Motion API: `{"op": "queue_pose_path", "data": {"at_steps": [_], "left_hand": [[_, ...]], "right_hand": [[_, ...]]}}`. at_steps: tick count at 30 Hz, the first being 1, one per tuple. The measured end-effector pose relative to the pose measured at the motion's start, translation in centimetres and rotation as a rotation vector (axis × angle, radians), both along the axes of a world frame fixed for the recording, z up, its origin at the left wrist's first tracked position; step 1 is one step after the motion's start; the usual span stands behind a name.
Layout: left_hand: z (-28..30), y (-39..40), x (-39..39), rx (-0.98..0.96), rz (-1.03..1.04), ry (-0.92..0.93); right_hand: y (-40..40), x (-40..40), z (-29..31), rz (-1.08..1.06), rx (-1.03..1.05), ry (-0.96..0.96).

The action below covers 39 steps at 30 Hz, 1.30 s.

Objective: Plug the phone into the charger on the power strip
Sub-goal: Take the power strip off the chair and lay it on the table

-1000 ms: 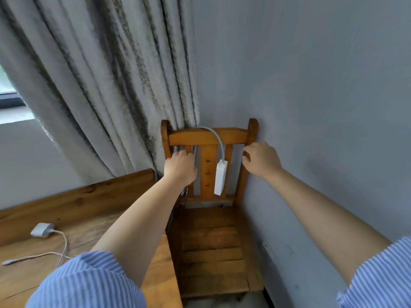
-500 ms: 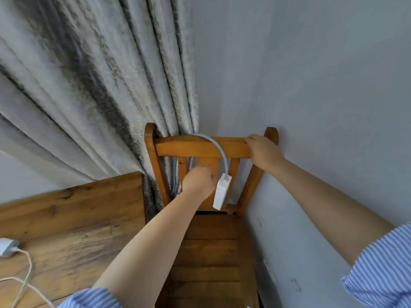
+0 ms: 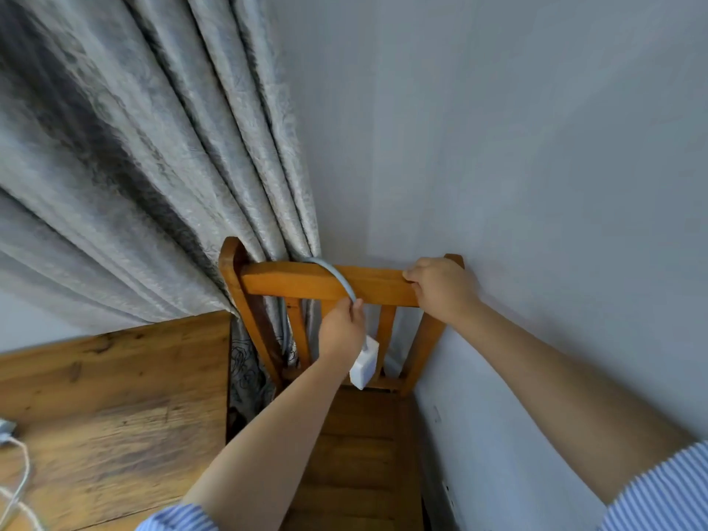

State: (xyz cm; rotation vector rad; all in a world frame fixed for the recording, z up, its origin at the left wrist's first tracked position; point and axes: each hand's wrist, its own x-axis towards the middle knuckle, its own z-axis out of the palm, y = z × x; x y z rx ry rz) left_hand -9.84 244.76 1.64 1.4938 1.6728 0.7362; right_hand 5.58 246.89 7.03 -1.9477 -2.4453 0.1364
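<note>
A white power strip [image 3: 364, 365] hangs by its grey cable [image 3: 334, 275], which loops over the top rail of a wooden chair [image 3: 291, 279]. My left hand [image 3: 342, 330] is closed around the cable just above the strip. My right hand [image 3: 440, 289] grips the right end of the chair's top rail. A white charger [image 3: 5, 429] with a white cord [image 3: 18, 488] lies at the far left edge of the wooden table. No phone is in view.
The chair stands in a corner, with a grey wall [image 3: 536, 185] on the right and grey curtains [image 3: 153, 166] behind it. A wooden table [image 3: 115, 408] lies to the left. The chair seat [image 3: 364, 454] is below my arms.
My left hand went from the chair's left post to the hanging cable and closed on it. My right hand rose onto the top rail. The view moved closer to the chair.
</note>
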Motion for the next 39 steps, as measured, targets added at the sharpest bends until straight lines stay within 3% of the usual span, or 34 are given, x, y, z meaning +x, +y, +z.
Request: {"op": "queue_pose_path", "data": {"at_steps": [2, 7, 9, 16, 24, 33, 39], "left_hand": [[0.3, -0.5, -1.2, 0.027, 0.038, -0.014], [2.4, -0.2, -5.3, 0.084, 0.300, -0.110], [3.7, 0.1, -6.8, 0.116, 0.381, -0.103], [7.7, 1.5, -11.6, 0.231, 0.372, 0.056], [11.1, 6.5, -16.9, 0.321, 0.441, 0.147], [6.6, 5.7, -18.6, 0.203, 0.242, 0.299], [5.5, 4.1, -18.3, 0.260, 0.195, 0.291]], "right_hand": [[-0.3, -0.8, 0.4, -0.043, 0.041, 0.002], [-1.9, -4.2, -0.4, -0.090, 0.194, -0.240], [-1.6, -5.5, -1.2, -0.082, 0.130, -0.158], [-0.3, -11.3, -2.2, 0.371, 0.105, -0.087], [1.1, -11.2, -1.7, 0.335, 0.020, 0.097], [0.9, -11.3, -1.9, 0.325, 0.074, 0.172], [0.4, -11.5, -1.9, 0.297, 0.054, 0.191]]}}
